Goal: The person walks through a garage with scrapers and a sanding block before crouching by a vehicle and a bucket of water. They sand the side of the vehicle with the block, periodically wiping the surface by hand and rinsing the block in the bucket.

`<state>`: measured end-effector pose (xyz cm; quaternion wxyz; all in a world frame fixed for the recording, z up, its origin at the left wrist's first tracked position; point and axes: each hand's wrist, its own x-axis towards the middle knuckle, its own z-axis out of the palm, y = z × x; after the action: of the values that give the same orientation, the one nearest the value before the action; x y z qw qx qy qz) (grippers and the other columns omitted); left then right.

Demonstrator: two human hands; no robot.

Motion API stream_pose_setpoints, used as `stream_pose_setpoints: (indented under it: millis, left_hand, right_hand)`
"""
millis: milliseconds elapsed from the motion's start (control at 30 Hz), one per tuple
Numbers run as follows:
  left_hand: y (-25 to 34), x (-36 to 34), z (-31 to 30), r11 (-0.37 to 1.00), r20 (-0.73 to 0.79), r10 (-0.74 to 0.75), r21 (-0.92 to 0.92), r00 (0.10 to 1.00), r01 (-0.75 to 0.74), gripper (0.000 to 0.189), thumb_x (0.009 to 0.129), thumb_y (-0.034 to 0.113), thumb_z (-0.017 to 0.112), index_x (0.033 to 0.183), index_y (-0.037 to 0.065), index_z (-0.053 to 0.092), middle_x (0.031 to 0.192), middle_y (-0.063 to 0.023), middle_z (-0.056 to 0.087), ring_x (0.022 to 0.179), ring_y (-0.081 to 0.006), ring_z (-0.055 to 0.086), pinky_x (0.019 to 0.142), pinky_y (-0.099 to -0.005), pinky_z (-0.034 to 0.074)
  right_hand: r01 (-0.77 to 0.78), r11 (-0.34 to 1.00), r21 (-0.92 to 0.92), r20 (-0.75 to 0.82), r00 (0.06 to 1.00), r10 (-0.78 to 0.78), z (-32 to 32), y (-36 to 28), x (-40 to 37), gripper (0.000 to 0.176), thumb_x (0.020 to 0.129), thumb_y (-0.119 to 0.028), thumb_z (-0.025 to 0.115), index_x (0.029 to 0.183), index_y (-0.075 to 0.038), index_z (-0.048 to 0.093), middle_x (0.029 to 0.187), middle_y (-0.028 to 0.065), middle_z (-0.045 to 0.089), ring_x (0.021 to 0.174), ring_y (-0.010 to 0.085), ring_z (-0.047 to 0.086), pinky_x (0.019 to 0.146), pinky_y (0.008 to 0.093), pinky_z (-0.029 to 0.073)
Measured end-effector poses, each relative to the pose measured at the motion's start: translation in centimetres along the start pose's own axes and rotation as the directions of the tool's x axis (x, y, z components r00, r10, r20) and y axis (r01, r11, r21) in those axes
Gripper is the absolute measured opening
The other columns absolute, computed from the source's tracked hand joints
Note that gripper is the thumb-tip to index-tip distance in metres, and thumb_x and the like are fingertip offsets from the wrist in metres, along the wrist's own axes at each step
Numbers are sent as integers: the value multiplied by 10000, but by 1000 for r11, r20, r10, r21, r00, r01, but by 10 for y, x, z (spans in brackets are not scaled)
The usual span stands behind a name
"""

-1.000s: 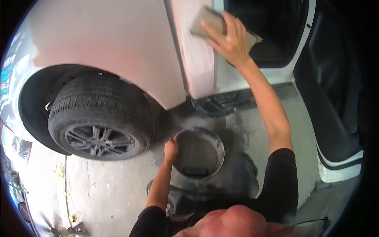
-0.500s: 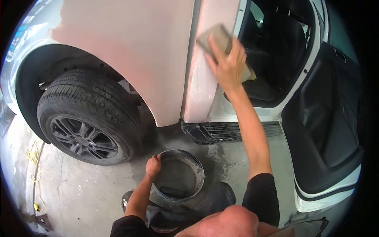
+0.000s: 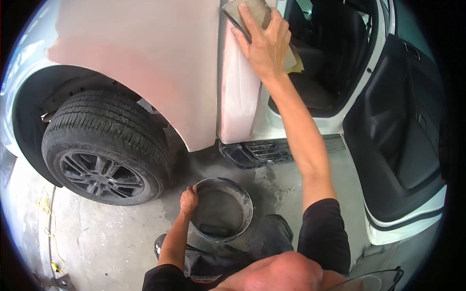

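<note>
My right hand (image 3: 270,46) is wrapped over a beige sanding block (image 3: 261,15), pressed against the upper part of the pinkish-white body panel (image 3: 239,97) beside the door opening. A yellowish paper edge (image 3: 297,64) sticks out past the hand's right side. Low on the floor, my left hand (image 3: 189,199) grips the left rim of a round dark tub (image 3: 247,206). Murky water seems to fill the tub, and a dark oblong piece (image 3: 215,231) lies at its near side.
A black tire (image 3: 109,145) sits in the wheel arch at left, next to a pinkish-patched fender panel (image 3: 145,63). An open car door (image 3: 403,140) stands at right. Below the opening runs a black side step (image 3: 257,153). A yellow cord (image 3: 48,228) lies on the concrete.
My right hand has slid the sanding block higher up the panel. My left hand stays on the tub's rim. The camera view has shifted slightly.
</note>
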<state>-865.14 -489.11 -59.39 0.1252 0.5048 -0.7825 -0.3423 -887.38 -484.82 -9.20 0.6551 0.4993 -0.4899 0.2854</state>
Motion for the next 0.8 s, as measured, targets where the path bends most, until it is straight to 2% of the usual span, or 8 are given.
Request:
stream_pose_setpoints:
  millis: [167, 300, 400, 467, 533, 600, 700, 800]
  left_hand:
    - [-9, 1, 8, 1000, -11, 21, 16, 1000, -21, 552, 1040, 468, 355, 1072, -14, 622, 1037, -307, 670, 1037, -485, 624, 897, -544, 494]
    - [-10, 7, 6, 999, -35, 51, 11, 998, -50, 547, 1039, 465, 362, 1067, -16, 622, 1033, -313, 669, 1028, -490, 626, 895, -546, 494]
    - [-8, 2, 9, 999, -25, 36, 4, 999, -36, 542, 1039, 462, 365, 1063, -14, 623, 1031, -317, 666, 1026, -495, 624, 896, -546, 494]
    - [-4, 2, 8, 1000, -33, 21, -2, 999, -21, 539, 1039, 460, 368, 1059, -15, 623, 1025, -318, 666, 1022, -497, 624, 894, -545, 495]
    - [-7, 5, 8, 1000, -36, 28, 16, 999, -27, 537, 1038, 457, 372, 1056, -17, 624, 1017, -318, 666, 1018, -495, 626, 891, -543, 496]
    - [-10, 6, 7, 999, -51, 54, 5, 997, -54, 532, 1038, 453, 375, 1055, -17, 623, 1014, -315, 668, 1016, -495, 626, 889, -543, 497]
    - [-18, -1, 13, 998, -60, 60, -2, 996, -60, 529, 1038, 448, 377, 1052, -20, 623, 1013, -311, 669, 1014, -494, 627, 889, -546, 495]
    - [-11, 5, 13, 999, -55, 50, -10, 997, -51, 528, 1039, 445, 379, 1047, -23, 622, 1019, -314, 667, 1016, -494, 626, 890, -551, 492]
  right_hand:
    - [129, 987, 98, 179, 973, -145, -28, -10, -164, 553, 860, -319, 721, 1388, -340, 558, 1364, 291, 434, 1108, 413, 525, 885, 517, 452]
    - [305, 947, -102, 76, 952, -298, -12, 14, -101, 479, 880, -310, 698, 1345, -347, 588, 1313, 289, 481, 1024, 394, 572, 819, 505, 489]
    - [74, 996, -44, 46, 996, -72, -3, 19, 10, 533, 837, -330, 742, 1348, -309, 591, 1224, 201, 517, 963, 388, 514, 763, 491, 444]
    - [36, 999, -30, -79, 996, -39, 1, 11, 2, 503, 837, -347, 741, 1319, -315, 601, 1181, 207, 541, 883, 343, 528, 664, 475, 443]
    - [117, 989, -91, 42, 993, -113, -7, -14, -78, 469, 859, -290, 721, 1314, -298, 610, 1198, 228, 537, 957, 355, 545, 716, 476, 472]
    - [192, 981, 37, 120, 974, -195, -19, -30, -169, 463, 883, -225, 681, 1332, -304, 601, 1260, 258, 502, 1049, 382, 548, 805, 496, 488]
    - [270, 962, 47, 180, 945, -274, -23, -25, -164, 465, 901, -196, 642, 1345, -324, 593, 1301, 262, 479, 1124, 402, 535, 890, 513, 479]
    - [181, 983, -1, 88, 980, -180, -12, -9, -44, 537, 832, -280, 730, 1342, -328, 572, 1178, 224, 516, 927, 360, 544, 725, 471, 459]
